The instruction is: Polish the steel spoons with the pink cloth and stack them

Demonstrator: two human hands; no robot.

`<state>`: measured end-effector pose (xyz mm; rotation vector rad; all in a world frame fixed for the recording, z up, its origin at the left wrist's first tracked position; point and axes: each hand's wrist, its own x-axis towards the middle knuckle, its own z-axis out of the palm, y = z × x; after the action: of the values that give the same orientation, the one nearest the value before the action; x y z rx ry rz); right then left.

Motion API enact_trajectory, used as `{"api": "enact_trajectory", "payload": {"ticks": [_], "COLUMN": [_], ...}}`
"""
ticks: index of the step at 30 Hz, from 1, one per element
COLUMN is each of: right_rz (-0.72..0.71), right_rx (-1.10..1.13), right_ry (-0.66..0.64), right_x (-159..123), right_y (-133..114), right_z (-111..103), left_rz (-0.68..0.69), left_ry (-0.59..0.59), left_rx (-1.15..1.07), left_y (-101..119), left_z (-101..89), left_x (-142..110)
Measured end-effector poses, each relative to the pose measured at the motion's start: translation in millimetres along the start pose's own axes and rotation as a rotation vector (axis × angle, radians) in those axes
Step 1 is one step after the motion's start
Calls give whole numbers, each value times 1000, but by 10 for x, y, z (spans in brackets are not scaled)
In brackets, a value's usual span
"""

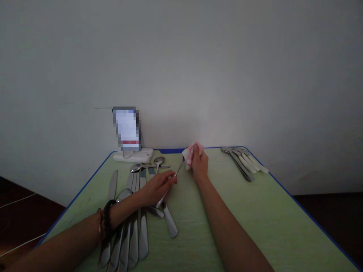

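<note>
My left hand (159, 187) is closed around the handle of a slim metal piece of cutlery (179, 168), which slants up to the right. The cutlery's far end is hidden inside a pink-and-white cloth (189, 158), so I cannot tell its kind. That cloth is bunched in my right hand (200, 166), thumb on top, wrapped about the end. Under and beside my left forearm lies a spread of metal cutlery, with a table knife (113, 185), a spoon (159, 161) and several long handles (143, 236) showing. My forearm covers part of it.
At the back right lie metal spoons (239, 166) beside several forks with cream handles (249, 160). A lit, blurred phone (127, 128) leans upright on a white stand (133, 155) at the back left. The green table (227, 215) has a blue edge and meets a pale wall.
</note>
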<state>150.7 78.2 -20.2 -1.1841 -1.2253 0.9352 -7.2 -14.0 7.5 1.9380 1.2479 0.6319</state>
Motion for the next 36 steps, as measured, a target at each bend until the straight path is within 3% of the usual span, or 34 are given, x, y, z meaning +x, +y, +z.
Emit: {"api": "enact_trajectory", "payload": {"ticks": [3,11,18,29,32,36], "right_rz": [-14,-67,17,97,84,4], "right_rx": [-67,-222,-14,324,258,-31], "right_ry": [47,-204,-70,-152,-193,-239], "right_x": [-24,-94,-55,-17,-21,-54], "right_y": [-31,-160,-76,-35,-41,-90], "right_z": [-7,-6,-8,12,-13,-37], "left_rz": [-10,-26,-35,-45,-40,-28], "left_ry": [33,97,16,46,42,54], "left_rx": [-17,-43,-115,-134,-127,-44], "left_y": [-23,-38,-43,-46,-53,-51], "left_z": [6,16,36,21,29,20], "left_x": [9,49,39,23,20,30]}}
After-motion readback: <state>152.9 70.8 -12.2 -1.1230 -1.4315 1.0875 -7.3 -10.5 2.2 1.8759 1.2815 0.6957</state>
